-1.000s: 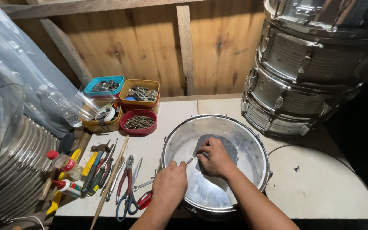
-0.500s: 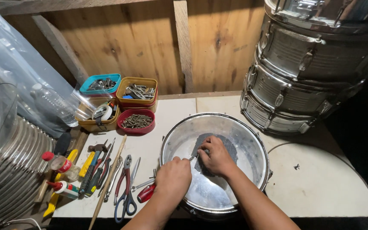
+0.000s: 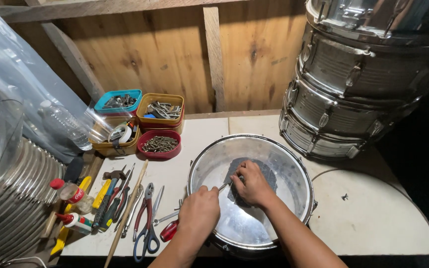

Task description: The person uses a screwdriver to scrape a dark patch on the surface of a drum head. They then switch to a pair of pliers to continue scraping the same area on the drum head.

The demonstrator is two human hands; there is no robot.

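Drum shell [image 3: 294, 164]: we find it lying flat on the pale counter [image 3: 373, 218], lower centre of the frame, shiny metal, open side up. A dark patch [image 3: 266, 171] sits on its inside surface.

Left hand [image 3: 198, 214]: at the near left rim of the drum shell, fingers closed tight around a thin metal tool [image 3: 223, 187] whose tip points toward the dark patch.

Right hand [image 3: 251, 186]: inside the drum shell, resting on the dark patch, fingers curled; we cannot tell whether they grip anything.

Stacked drums [image 3: 358, 84]: upper right of the frame, chrome, piled against the wooden wall [image 3: 175, 54].

Small trays, upper left of centre: a teal one [image 3: 117, 100], a yellow one [image 3: 161, 109] and a red one [image 3: 160, 144] holding screws and metal parts.

Hand tools, lower left: red-handled pliers [image 3: 146, 218], a hammer [image 3: 110, 191], a wooden stick [image 3: 127, 211], a small red-capped bottle [image 3: 70, 191].

Plastic sheet [image 3: 16, 84]: far left, draped over a ribbed metal stack [image 3: 11, 218].
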